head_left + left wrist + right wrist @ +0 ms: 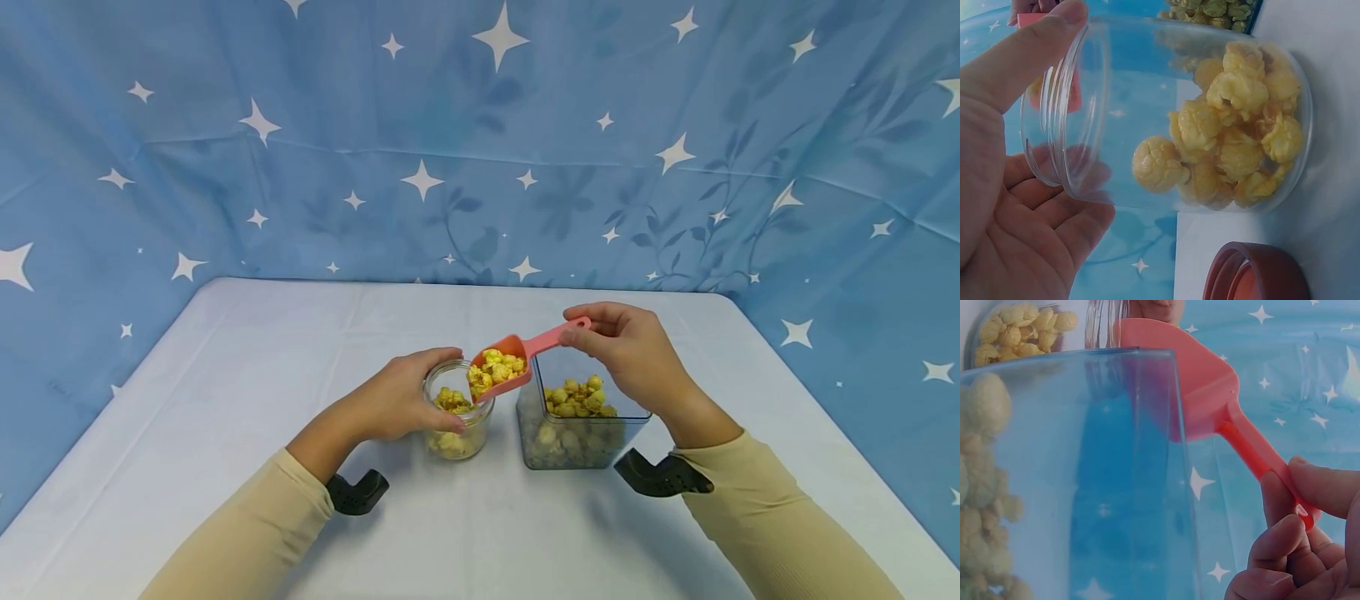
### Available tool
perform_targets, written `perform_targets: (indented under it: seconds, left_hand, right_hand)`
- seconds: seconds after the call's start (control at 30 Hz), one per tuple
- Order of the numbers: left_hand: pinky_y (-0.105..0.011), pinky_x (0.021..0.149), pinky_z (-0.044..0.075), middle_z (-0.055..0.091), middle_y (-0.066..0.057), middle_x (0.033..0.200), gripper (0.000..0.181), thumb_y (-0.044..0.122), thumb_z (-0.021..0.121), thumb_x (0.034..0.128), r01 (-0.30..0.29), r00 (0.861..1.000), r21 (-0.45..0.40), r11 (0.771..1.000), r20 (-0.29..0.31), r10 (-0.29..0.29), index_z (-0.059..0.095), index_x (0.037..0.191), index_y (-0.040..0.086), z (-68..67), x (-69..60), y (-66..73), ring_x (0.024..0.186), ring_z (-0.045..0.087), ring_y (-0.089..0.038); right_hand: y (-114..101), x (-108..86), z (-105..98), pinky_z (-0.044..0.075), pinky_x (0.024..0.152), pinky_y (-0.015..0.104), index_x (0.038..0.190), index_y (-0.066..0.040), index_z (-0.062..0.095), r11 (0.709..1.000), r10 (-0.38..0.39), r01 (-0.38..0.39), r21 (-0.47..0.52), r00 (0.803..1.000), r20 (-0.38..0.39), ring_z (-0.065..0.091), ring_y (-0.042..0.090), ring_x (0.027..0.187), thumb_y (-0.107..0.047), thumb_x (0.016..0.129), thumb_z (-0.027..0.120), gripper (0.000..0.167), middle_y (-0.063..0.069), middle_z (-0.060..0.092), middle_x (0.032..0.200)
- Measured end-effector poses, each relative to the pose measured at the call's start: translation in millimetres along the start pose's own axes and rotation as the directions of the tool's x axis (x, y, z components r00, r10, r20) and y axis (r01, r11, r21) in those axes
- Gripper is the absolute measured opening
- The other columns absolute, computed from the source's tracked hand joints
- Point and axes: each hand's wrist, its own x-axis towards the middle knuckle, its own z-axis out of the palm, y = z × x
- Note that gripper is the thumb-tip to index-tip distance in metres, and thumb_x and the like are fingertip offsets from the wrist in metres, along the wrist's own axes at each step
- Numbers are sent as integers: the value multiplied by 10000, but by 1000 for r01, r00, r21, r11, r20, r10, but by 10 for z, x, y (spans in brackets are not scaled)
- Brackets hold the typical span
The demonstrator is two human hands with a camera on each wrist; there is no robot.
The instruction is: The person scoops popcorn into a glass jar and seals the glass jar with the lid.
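A clear round jar (465, 442) stands on the table, partly filled with yellow popcorn (1235, 125). My left hand (408, 392) grips it near the rim, with the thumb on one side and the fingers on the other. The right hand (626, 346) pinches the handle end of a pink scoop (534, 345). Popcorn (497, 372) fills the scoop, whose front lip tilts down over the jar's mouth. Beneath the right hand, a clear square container (585, 454) holds more popcorn (577, 398).
A reddish-brown lid (1257, 272) lies on the table beyond the jar, seen in the left wrist view. The white-covered table (225, 375) ends at a blue starry curtain (337, 125). The square container's wall rises close under the scoop.
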Motion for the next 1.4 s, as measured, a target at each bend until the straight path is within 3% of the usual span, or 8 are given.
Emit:
perform_targets:
  seconds: [1.17, 1.4]
  left_hand:
    - [-477, 1032, 451, 526, -46, 1432, 904, 351, 891, 757, 9, 1000, 3, 1000, -6, -9, 447, 1494, 73, 0, -8, 31, 1273, 497, -248]
    - [-474, 1016, 460, 540, -69, 1408, 909, 334, 893, 754, 5, 1000, -22, 1000, -5, -6, 444, 1492, 51, -2, -15, 25, 1253, 512, -284]
  right_hand:
    - [-45, 15, 5, 497, 691, 284, 1231, 16, 675, 1000, -18, 18, -12, 1000, 5, 561, 285, 888, -230, 970, 685, 359, 116, 696, 970]
    - [-23, -5, -74, 495, 689, 278, 1265, -1, 668, 1000, -17, 17, -7, 1000, -12, 566, 243, 872, -256, 989, 660, 376, 93, 685, 971]
